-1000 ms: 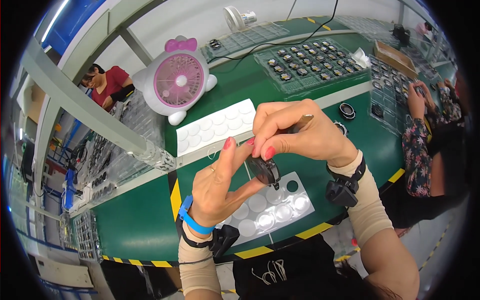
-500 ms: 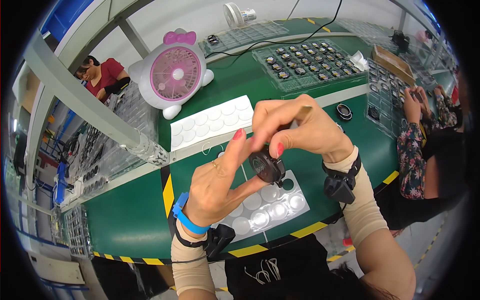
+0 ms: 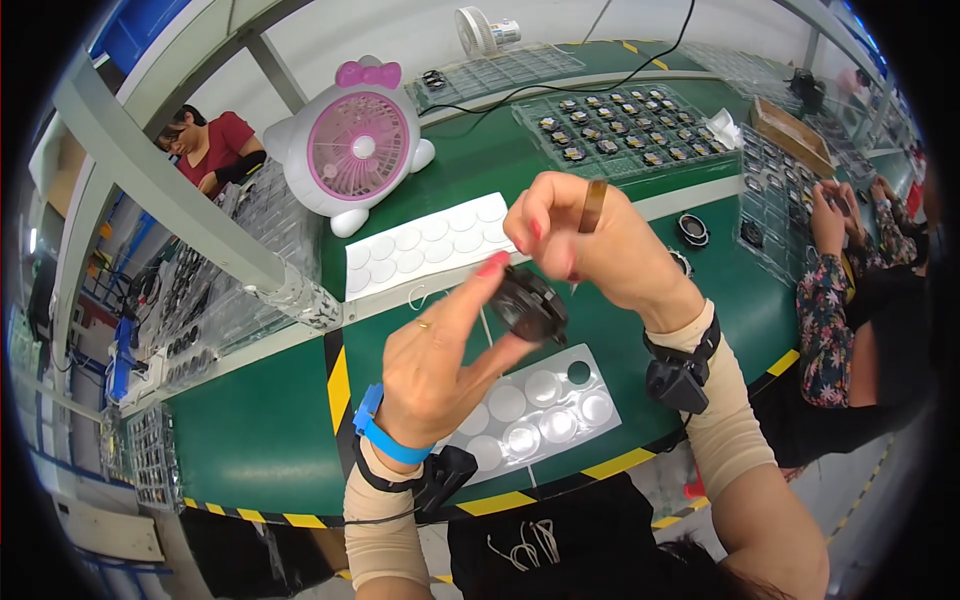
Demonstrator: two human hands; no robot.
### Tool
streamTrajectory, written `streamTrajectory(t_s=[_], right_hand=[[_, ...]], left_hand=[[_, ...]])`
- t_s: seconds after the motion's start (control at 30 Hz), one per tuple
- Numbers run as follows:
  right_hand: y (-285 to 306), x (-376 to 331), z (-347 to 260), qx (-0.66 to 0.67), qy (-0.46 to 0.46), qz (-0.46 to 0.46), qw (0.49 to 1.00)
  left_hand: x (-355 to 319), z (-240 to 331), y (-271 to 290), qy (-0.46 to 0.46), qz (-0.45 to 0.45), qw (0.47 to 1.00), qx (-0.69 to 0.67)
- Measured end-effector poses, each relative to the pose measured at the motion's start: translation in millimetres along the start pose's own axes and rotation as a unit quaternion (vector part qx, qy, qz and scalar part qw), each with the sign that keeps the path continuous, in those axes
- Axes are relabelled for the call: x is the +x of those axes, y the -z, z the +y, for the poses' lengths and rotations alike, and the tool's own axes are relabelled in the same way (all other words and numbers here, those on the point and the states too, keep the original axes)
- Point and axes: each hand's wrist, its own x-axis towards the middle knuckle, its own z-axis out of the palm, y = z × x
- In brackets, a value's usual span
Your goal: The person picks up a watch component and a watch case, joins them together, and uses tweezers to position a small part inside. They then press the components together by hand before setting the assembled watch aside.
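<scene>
My left hand [image 3: 430, 370] grips a round black watch-like case [image 3: 528, 304] by its edge, thumb above and fingers below. The case is tilted and slightly blurred. Just to its right, my right hand [image 3: 610, 250] is closed, fingertips bent toward the thumb and apart from the case. A flat brownish-gold strip, apparently the end of tweezers [image 3: 594, 206], sticks up between its fingers; a thin tip shows below. Under the hands lies a sheet of clear round films [image 3: 545, 425], with one dark green round gap. Another sheet of white round stickers [image 3: 430, 240] lies farther back.
A pink-and-white fan [image 3: 362, 147] stands at the back left beside a metal post [image 3: 200, 220]. Clear trays of round parts [image 3: 610, 130] fill the back right. A black ring-shaped part [image 3: 692, 230] lies right of my hand. Co-workers sit left and right.
My right fingers have drawn away from the case, up and to the right. The case in my left hand has tilted, its face less visible. The view has shifted slightly.
</scene>
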Motion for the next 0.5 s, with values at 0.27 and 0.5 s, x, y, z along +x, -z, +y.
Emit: streamTrajectory(t_s=[0.27, 0.5], right_hand=[[-12.0, 4.1, 12.5, 0.114, -0.066, -0.020, 0.991], [-22.1, 2.0, 10.9, 0.158, -0.037, -0.003, 0.987]], left_hand=[[1.7, -3.7, 4.4, -0.013, 0.093, 0.987, 0.130], [1.0, -3.7, 4.5, -0.003, 0.105, 0.984, 0.147]])
